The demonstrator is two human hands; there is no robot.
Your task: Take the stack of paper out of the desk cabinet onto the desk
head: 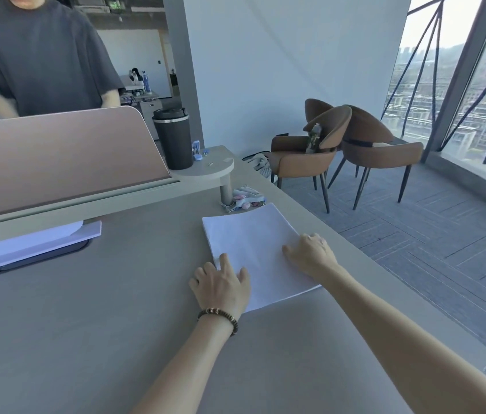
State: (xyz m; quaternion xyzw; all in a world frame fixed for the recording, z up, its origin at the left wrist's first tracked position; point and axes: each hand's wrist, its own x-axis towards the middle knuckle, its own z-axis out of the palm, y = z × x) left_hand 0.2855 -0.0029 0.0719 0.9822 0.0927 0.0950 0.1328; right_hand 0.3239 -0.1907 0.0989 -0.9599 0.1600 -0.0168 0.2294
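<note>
The thick stack of plain white paper (pixel 258 252) lay flat on the pale grey-beige desk top (pixel 86 339), toward its right side and angled to the desk's edge, its near right corner close to that edge; the desk cabinet it came from was out of sight. I judged the lift-out done and only the squaring-up left. The risk from here lay in that corner: a careless push from my left side could have slid the loose top sheets toward the drop to the grey carpeted floor (pixel 415 234), and nothing bound the stack together. My left hand (pixel 221 283), with a brown beaded bracelet (pixel 219 318) at the wrist, rested palm down at the stack's near left corner, fingers spread and relaxed, gripping nothing. My right hand (pixel 310 255) lay flat on the sheets near the right edge, fingers loosely curled, pressing rather than clasping, the forearm reaching in low from the right. Beyond the paper sat a small heap of wrapped sweets (pixel 243 200), a tall black lidded travel mug (pixel 173 138) on a raised shelf, and two brown upholstered chairs (pixel 349 147) by the window.
</note>
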